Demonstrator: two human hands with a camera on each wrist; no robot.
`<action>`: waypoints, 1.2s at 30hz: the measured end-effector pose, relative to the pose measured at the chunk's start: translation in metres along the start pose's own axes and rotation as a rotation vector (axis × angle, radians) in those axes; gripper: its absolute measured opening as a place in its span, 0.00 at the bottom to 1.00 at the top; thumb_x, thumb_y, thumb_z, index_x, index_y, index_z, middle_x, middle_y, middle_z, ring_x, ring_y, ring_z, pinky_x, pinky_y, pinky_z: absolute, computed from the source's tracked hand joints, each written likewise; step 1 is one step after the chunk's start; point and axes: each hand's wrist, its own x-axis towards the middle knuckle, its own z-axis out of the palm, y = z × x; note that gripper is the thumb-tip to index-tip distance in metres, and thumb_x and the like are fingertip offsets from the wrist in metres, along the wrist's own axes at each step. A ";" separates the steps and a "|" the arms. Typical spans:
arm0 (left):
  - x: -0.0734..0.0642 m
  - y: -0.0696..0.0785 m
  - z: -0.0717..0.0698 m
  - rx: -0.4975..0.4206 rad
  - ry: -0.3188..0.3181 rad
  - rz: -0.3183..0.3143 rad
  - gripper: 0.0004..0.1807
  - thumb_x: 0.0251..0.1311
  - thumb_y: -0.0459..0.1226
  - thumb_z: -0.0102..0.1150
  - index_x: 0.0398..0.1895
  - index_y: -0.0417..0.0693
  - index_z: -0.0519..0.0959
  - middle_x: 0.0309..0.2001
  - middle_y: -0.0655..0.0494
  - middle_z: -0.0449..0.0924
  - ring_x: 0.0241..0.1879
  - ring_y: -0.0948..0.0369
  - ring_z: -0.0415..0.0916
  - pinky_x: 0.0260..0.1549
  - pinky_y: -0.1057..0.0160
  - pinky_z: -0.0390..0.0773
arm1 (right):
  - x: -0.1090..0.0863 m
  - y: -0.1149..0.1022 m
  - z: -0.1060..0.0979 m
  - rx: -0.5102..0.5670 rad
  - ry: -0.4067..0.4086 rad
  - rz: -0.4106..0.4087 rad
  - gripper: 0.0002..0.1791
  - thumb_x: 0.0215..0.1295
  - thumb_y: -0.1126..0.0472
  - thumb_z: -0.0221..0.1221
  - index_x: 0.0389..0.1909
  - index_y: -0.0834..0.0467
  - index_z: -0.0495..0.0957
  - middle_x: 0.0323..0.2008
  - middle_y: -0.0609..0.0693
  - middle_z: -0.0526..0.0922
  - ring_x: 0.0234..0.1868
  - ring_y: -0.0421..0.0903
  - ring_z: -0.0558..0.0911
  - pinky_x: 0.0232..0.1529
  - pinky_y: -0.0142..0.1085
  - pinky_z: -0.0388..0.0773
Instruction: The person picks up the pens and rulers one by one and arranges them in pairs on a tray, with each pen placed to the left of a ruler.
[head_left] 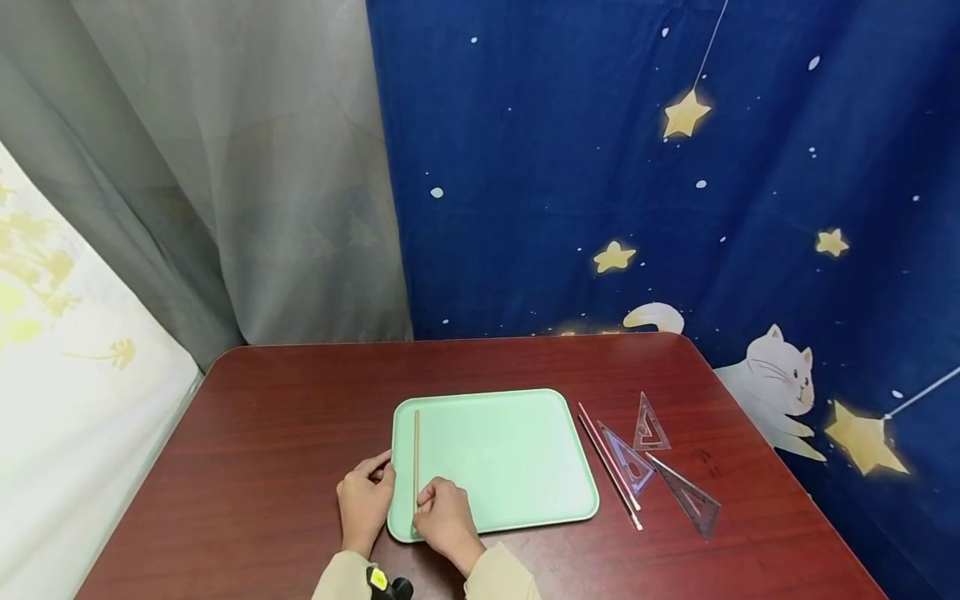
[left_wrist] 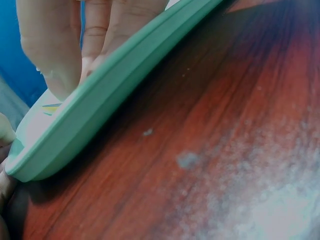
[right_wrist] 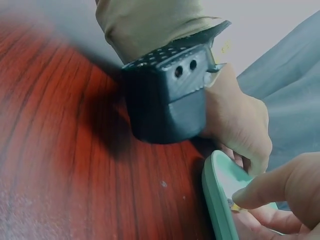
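A mint-green tray (head_left: pixel 510 467) lies on the table, with a slim golden pencil (head_left: pixel 416 450) inside it along the left side. My left hand (head_left: pixel 365 502) grips the tray's left rim, its thumb over the edge in the left wrist view. At the near end of the pencil, my right hand (head_left: pixel 447 518) pinches it between thumb and fingers. The right wrist view shows a bit of the yellow pencil end (right_wrist: pixel 235 205) under the right thumb; the rest is hidden by the hand.
Right of the tray lie two pencils (head_left: pixel 617 471) side by side, a purplish set square (head_left: pixel 627 461), a small clear set square (head_left: pixel 650 429) and a larger set square (head_left: pixel 690 498), with another thin stick tip near it. The reddish-brown table (head_left: pixel 285 433) meets curtains behind.
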 end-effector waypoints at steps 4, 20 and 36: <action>0.000 0.000 0.000 0.003 -0.001 0.002 0.11 0.49 0.31 0.60 0.36 0.49 0.86 0.20 0.60 0.79 0.19 0.70 0.69 0.21 0.70 0.68 | 0.001 0.001 -0.002 -0.013 0.013 0.002 0.08 0.38 0.75 0.57 0.21 0.60 0.74 0.16 0.42 0.70 0.17 0.34 0.67 0.19 0.27 0.66; 0.001 0.001 0.001 0.004 -0.006 0.000 0.11 0.50 0.31 0.59 0.36 0.49 0.86 0.21 0.60 0.79 0.19 0.70 0.69 0.22 0.68 0.69 | 0.008 0.003 -0.020 -0.016 0.075 0.027 0.09 0.40 0.74 0.59 0.23 0.60 0.75 0.17 0.42 0.70 0.18 0.35 0.67 0.21 0.28 0.67; 0.001 0.000 -0.001 -0.008 -0.008 0.009 0.11 0.49 0.30 0.59 0.36 0.48 0.86 0.21 0.60 0.79 0.19 0.70 0.68 0.23 0.68 0.68 | 0.011 0.018 -0.043 0.030 0.092 0.084 0.08 0.43 0.74 0.58 0.27 0.63 0.74 0.19 0.45 0.72 0.13 0.38 0.71 0.17 0.31 0.69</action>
